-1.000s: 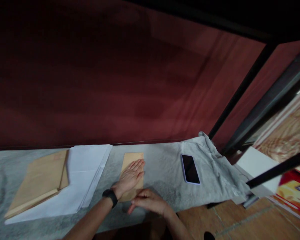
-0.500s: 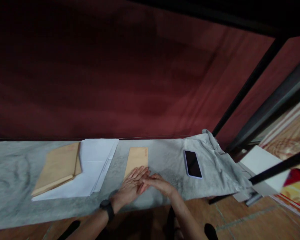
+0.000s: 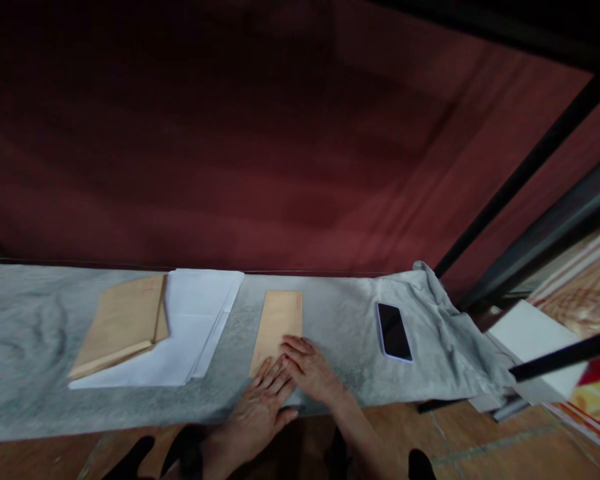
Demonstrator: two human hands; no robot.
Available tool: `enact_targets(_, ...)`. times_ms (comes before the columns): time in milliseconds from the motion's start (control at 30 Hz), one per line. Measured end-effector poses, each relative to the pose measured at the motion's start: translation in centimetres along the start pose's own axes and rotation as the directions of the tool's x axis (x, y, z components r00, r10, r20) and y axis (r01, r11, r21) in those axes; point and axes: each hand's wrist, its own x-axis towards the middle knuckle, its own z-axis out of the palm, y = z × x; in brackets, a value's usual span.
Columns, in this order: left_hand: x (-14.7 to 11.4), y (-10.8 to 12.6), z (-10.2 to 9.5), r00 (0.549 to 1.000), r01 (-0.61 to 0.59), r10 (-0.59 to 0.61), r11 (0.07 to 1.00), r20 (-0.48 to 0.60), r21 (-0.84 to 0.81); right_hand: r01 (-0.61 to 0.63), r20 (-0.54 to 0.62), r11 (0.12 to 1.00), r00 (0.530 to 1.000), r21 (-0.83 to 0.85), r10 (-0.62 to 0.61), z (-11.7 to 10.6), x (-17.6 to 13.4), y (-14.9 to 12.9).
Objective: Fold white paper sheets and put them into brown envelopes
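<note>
Left hand (image 3: 263, 408) and right hand (image 3: 307, 368) overlap, fingers unclenched, gripping nothing, hiding envelope's (image 3: 280, 319) near right corner. Red print illegible.

Papers (image 3: 195, 327) lie left of the envelope (image 3: 279, 321), a phone (image 3: 395, 332) right (all on cloth (image 3: 337, 320)).

tan envelope (image 3: 280, 317), grey cloth (image 3: 337, 320), white sheets (image 3: 195, 327)

Tan envelope (image 3: 279, 321) — flat on grey cloth (image 3: 343, 320)
</note>
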Motion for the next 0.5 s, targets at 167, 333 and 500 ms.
enact_targets(167,0.3,2.2,-0.3,0.976,0.086,-0.086,0.996,0.200,0.007,0.007,0.048,0.948,0.999,-0.319,0.009,0.6,-0.2,0.2)
enact_targets(333,3.3,5.1,-3.6,0.882,0.254,-0.256,0.965,0.395,0.058,-0.020,0.009,0.902,1.000,-0.430,0.027,1.1,0.1,0.7)
enact_targets(500,5.7,5.2,-12.0,0.960,0.246,-0.186,0.918,0.211,-0.311,-0.044,-0.048,0.839,0.999,-0.543,0.021,2.2,0.1,1.1)
